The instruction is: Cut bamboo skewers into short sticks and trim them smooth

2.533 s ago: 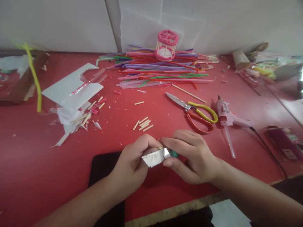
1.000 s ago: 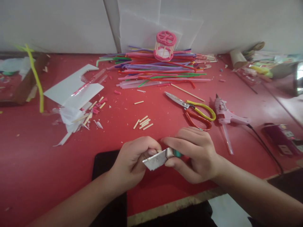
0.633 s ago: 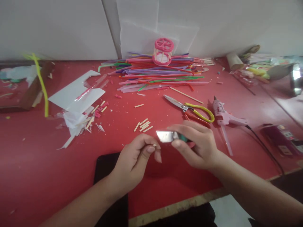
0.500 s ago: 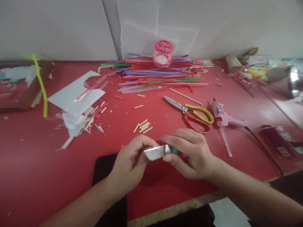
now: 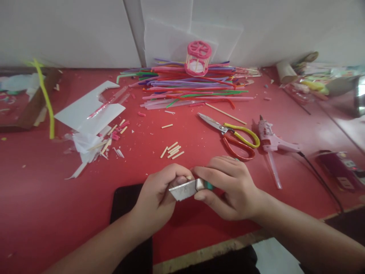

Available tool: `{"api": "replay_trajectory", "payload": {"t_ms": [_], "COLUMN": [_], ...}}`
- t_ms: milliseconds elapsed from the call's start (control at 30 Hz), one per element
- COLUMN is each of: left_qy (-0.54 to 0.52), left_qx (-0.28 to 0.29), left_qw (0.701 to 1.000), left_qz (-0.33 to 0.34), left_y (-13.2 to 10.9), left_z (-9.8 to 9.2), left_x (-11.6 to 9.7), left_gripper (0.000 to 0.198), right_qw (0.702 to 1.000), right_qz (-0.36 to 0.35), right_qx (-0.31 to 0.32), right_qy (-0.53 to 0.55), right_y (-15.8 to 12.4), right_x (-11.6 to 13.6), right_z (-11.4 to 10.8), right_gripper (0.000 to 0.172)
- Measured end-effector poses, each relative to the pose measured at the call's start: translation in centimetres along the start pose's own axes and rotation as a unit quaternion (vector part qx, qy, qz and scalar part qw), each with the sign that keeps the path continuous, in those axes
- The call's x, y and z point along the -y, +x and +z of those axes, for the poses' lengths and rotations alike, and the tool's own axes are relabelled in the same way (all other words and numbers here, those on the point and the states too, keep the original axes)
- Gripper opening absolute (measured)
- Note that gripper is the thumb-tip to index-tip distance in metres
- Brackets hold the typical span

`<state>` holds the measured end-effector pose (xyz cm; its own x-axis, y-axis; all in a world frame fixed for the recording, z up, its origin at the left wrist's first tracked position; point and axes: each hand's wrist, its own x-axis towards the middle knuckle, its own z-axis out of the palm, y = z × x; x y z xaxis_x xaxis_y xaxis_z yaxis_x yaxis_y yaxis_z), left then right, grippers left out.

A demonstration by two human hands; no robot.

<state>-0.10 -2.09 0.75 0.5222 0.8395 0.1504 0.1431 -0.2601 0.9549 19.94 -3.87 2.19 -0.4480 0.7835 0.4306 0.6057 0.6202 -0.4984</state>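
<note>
Head view shows both hands close together above the near edge of a red table (image 5: 42, 205). The left hand (image 5: 159, 196) is curled, thumb and forefinger pinching what looks like a pale stick (image 5: 189, 177); only its tip peeks out, the rest hidden by the fingers. The right hand (image 5: 228, 186) grips a knife (image 5: 183, 191) by its green handle, the broad blade pointing across toward the left fingers. Whether its edge touches the stick cannot be told.

The step in hand appears to be shaving or cutting the stick's end. The next move calls for a firm pinch, a small controlled stroke and the left fingertips kept out of the blade's path.

Just beyond the hands lies a loose group of short sticks (image 5: 173, 150), with one more apart behind it. Scissors (image 5: 225, 133) and a glue gun (image 5: 269, 139) rest to the right.
</note>
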Motion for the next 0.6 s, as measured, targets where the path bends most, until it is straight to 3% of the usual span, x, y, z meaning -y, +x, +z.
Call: {"api": "replay_trajectory", "payload": {"t_ms": [600], "left_qy": [-0.012], "left_qx": [-0.018], "left_qw": [1.000], "left_qz": [0.015], "left_y": [-0.23], "left_z": [0.13], "left_x": [0.26], "left_gripper": [0.022], "right_qw": [1.000], "right_qz": [0.013], "right_qx": [0.000], "right_qy": [0.018], "right_y": [0.03], "right_x": [0.17], "right_z": [-0.01], "right_gripper": [0.033]}}
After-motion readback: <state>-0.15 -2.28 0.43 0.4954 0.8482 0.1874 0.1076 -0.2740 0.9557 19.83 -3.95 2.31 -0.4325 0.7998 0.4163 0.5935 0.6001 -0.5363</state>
